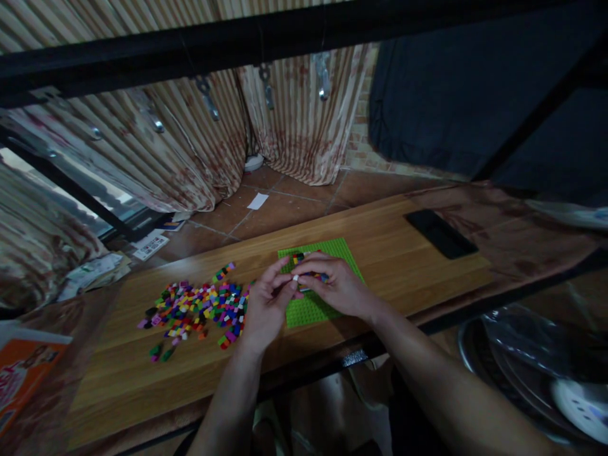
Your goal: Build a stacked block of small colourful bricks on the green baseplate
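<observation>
A green studded baseplate (pixel 327 250) lies on the wooden board (pixel 389 247) in front of me. My right hand (pixel 335 285) rests over the plate, fingers closed round a small multicoloured brick assembly (pixel 304 258). My left hand (pixel 266 304) is beside it, thumb and forefinger pinched on a tiny white brick (pixel 295 277) at the edge of that assembly. A loose pile of small coloured bricks (pixel 199 307) is spread on the board just left of my left hand.
A black phone (pixel 440 233) lies at the board's far right. An orange box (pixel 23 373) sits at the left edge. Striped curtains (pixel 190 145) and a tiled floor with papers lie beyond. A dark metal bar (pixel 237 44) crosses overhead. A fan (pixel 536 373) stands lower right.
</observation>
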`<state>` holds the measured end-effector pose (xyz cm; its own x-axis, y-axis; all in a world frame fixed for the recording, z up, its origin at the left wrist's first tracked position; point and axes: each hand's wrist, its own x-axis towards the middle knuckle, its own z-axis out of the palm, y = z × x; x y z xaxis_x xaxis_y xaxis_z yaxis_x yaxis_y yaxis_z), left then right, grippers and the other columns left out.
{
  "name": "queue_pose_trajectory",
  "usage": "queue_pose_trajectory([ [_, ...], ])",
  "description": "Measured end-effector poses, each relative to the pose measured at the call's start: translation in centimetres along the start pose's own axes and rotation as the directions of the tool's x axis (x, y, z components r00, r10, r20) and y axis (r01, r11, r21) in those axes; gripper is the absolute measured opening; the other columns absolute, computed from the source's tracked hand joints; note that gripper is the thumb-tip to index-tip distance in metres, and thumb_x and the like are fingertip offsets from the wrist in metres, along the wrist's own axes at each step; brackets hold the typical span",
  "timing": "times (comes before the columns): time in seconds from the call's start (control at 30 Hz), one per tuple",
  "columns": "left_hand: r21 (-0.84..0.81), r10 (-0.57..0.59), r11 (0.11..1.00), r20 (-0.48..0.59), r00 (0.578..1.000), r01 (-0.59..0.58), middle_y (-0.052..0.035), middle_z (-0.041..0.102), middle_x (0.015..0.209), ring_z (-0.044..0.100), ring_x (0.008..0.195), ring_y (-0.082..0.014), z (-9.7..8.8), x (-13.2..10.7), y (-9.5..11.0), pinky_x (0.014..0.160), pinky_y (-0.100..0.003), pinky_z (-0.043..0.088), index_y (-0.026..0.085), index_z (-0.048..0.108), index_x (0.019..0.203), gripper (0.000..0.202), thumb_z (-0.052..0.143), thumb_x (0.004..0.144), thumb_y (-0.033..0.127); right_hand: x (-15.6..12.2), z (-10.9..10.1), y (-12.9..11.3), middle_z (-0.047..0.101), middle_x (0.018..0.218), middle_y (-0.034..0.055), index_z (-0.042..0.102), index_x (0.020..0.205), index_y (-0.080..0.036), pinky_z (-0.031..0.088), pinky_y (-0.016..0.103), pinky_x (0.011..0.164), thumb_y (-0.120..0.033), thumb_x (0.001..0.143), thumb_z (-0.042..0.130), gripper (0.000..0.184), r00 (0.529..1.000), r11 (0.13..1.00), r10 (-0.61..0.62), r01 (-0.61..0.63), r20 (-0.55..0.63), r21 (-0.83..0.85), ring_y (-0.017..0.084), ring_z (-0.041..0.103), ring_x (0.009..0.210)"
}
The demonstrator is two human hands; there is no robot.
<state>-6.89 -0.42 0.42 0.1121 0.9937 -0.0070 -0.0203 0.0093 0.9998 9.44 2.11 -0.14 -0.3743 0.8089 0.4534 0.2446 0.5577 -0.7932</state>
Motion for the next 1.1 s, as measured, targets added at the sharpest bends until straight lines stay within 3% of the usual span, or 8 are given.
queue_pose_trajectory([
  [0.13, 0.02, -0.004, 1.0, 0.017, 1.0, 0.004, -0.0025, 0.074, 0.088, 0.064, 0.064, -0.0106, 0.2, 0.1, 0.0, 0.07, -0.026, 0.052, 0.017, 0.053, 0.127, 0.054, 0.068, 0.079, 0.032, 0.1, -0.7, 0.4, 0.068, 0.089, 0.0018, 0.072, 0.089, -0.025, 0.049, 0.032, 0.081, -0.027, 0.088, 0.06, 0.013, 1.0, 1.0, 0.019, -0.019, -0.01, 0.002, 0.016, 0.063, 0.087],
  [0.3, 0.069, -0.027, 0.997, -0.084, 0.996, 0.033, -0.0072, 0.073, 0.097, 0.065, 0.065, -0.0129, -0.6, 0.5, -0.9, 0.067, -0.027, 0.052, 0.015, 0.057, 0.119, 0.047, 0.067, 0.078, 0.036, 0.2, -2.5, 2.4, 0.067, 0.08, 0.001, 0.073, 0.083, -0.023, 0.046, 0.028, 0.069, -0.028, 0.084, 0.064, 0.01, 0.965, 0.982, 0.13, -0.157, -0.229, -0.101, 0.014, 0.061, 0.075],
  [0.47, 0.248, 0.009, 0.968, -0.129, 0.992, 0.024, -0.0055, 0.072, 0.095, 0.066, 0.073, -0.0144, -1.5, 0.8, -2.3, 0.069, -0.027, 0.052, 0.017, 0.062, 0.113, 0.037, 0.064, 0.078, 0.029, 0.2, -2.4, 3.6, 0.066, 0.084, 0.0023, 0.074, 0.078, -0.023, 0.047, 0.031, 0.074, -0.025, 0.081, 0.067, 0.008, 0.969, 0.968, 0.156, -0.189, -0.194, -0.163, 0.016, 0.062, 0.079],
  [0.63, 0.46, 0.107, 0.886, -0.058, 0.993, -0.068, -0.0042, 0.07, 0.101, 0.06, 0.066, -0.0121, -0.9, 0.5, -3.1, 0.063, -0.024, 0.047, 0.021, 0.063, 0.117, 0.036, 0.059, 0.082, 0.026, 0.5, -1.2, 3.3, 0.064, 0.091, 0.0033, 0.074, 0.078, -0.023, 0.046, 0.034, 0.083, -0.02, 0.077, 0.071, 0.005, 0.963, 0.959, 0.168, -0.209, -0.209, -0.192, 0.017, 0.06, 0.088],
  [0.83, 0.643, 0.18, 0.748, 0.042, 0.983, -0.165, -0.0065, 0.066, 0.111, 0.061, 0.07, -0.0146, 0.0, -0.1, -2.7, 0.069, -0.028, 0.049, 0.027, 0.049, 0.136, 0.051, 0.055, 0.085, 0.021, 0.6, -1.0, 3.6, 0.062, 0.092, 0.0023, 0.074, 0.077, -0.024, 0.045, 0.034, 0.083, -0.019, 0.076, 0.07, 0.006, 0.961, 0.957, 0.164, -0.21, -0.224, -0.202, 0.017, 0.059, 0.09],
  [1.1, 0.721, 0.209, 0.656, 0.11, 0.972, -0.223, -0.006, 0.064, 0.106, 0.062, 0.08, -0.0183, 0.2, -0.4, -2.5, 0.074, -0.031, 0.049, 0.029, 0.046, 0.138, 0.052, 0.051, 0.087, 0.019, 0.9, -0.7, 3.8, 0.062, 0.092, 0.0028, 0.073, 0.073, -0.023, 0.046, 0.033, 0.084, -0.02, 0.075, 0.071, 0.004, 0.95, 0.962, 0.193, -0.233, -0.246, -0.145, 0.017, 0.06, 0.09],
])
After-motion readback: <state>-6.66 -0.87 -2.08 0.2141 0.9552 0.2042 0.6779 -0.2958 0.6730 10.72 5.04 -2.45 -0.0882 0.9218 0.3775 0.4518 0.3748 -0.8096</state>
